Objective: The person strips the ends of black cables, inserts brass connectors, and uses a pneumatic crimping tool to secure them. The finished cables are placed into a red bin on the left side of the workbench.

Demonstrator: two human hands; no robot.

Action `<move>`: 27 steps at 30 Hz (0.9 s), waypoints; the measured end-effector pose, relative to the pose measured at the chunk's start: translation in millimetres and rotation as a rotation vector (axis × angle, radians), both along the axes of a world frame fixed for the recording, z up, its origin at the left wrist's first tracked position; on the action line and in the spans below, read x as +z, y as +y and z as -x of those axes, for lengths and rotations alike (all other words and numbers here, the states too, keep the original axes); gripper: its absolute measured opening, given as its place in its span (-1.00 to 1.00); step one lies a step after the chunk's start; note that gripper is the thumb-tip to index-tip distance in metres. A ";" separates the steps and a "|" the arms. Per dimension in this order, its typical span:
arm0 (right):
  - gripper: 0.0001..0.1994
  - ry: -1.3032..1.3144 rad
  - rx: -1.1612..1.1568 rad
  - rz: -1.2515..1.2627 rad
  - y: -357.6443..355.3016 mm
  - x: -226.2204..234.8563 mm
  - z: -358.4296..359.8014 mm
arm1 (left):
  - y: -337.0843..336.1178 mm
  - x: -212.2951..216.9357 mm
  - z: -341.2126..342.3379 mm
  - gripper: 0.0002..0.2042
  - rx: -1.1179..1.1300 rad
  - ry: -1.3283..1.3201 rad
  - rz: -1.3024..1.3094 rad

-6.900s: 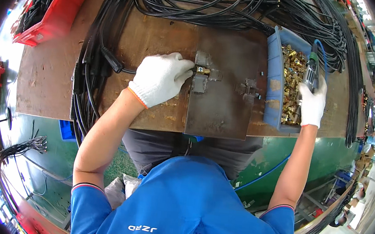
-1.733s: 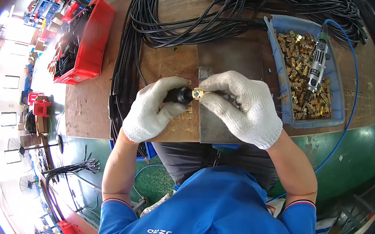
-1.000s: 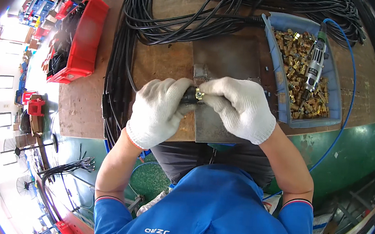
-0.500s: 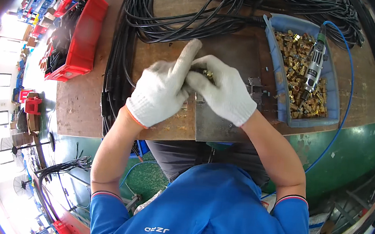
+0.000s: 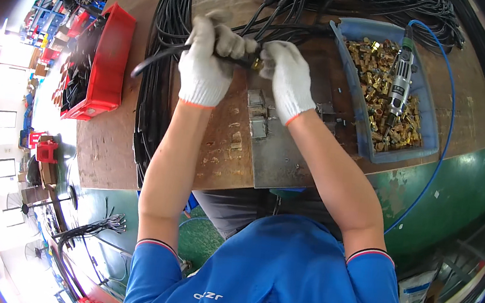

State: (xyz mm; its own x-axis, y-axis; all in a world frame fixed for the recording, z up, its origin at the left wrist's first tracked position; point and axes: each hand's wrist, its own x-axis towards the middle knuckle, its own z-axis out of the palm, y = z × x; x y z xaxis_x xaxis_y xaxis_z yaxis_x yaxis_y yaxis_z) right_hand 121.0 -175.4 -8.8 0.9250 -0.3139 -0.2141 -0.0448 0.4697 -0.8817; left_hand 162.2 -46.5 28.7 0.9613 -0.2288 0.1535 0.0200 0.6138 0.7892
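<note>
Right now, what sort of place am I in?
Probably a cable workshop: looped black cables, a blue plastic bin of brass-coloured metal fittings, and a silver cylindrical tool lying over them.

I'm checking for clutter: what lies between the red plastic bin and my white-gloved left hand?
The head view shows brown wooden tabletop, then a bundle of long black cables, crossed by a single black cable leaving your left hand.

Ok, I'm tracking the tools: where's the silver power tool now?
Right side of the head view: the silver power tool lies atop brass-coloured fittings in the blue bin.
</note>
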 end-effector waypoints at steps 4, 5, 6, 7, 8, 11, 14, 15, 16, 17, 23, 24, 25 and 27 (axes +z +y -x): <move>-0.64 -0.133 0.086 -0.145 -12.7 -13.5 -13.5 | -16.5 -28.2 -13.3 -0.53 -0.119 -0.034 -0.409; -0.61 -0.163 0.173 -0.221 -12.4 -10.5 -16.5 | -16.1 -32.1 -10.5 -0.53 -0.056 0.004 -0.465; -0.58 -0.188 0.254 -0.298 -13.9 -1.9 -17.1 | -16.1 -35.6 -10.9 -0.55 -0.070 -0.038 -0.506; -0.56 -0.163 0.396 -0.104 -19.7 10.4 -7.8 | -14.1 -42.6 -11.6 -0.57 -0.083 -0.077 -0.544; -0.57 -0.196 0.358 0.008 -12.5 -0.9 -14.3 | -7.4 -53.0 -14.1 -0.67 -0.057 -0.163 -0.629; -0.60 -0.220 0.321 0.107 -10.1 -16.0 -21.3 | -13.3 -59.0 -10.1 -0.84 -0.046 -0.139 -0.561; -0.62 -0.264 0.279 0.120 -9.5 -23.0 -20.4 | -10.4 -65.7 -15.4 -0.86 -0.111 -0.219 -0.579; -0.62 -0.290 0.246 0.131 -10.1 -26.9 -20.4 | -11.7 -65.2 -16.2 -0.85 -0.115 -0.257 -0.609; -0.63 -0.326 0.224 0.152 -10.7 -31.8 -19.7 | -13.4 -64.3 -16.2 -0.85 -0.119 -0.294 -0.638; -0.64 -0.361 0.202 0.173 -11.7 -36.8 -18.5 | -15.9 -63.2 -15.2 -0.84 -0.125 -0.332 -0.666; -0.68 -0.392 0.249 0.255 -6.4 -46.5 -19.3 | -21.3 -86.1 2.8 -0.80 0.073 -0.278 -0.580; -0.65 -0.388 0.238 0.291 -7.5 -45.4 -21.1 | -20.4 -85.5 -1.8 -0.80 0.049 -0.256 -0.565; -0.62 -0.384 0.261 0.310 -9.6 -43.5 -23.6 | -17.9 -84.5 -2.9 -0.80 0.025 -0.227 -0.552; -0.58 -0.381 0.306 0.352 -16.2 -35.0 -33.9 | -18.9 -76.3 -5.5 -0.78 0.061 -0.105 -0.578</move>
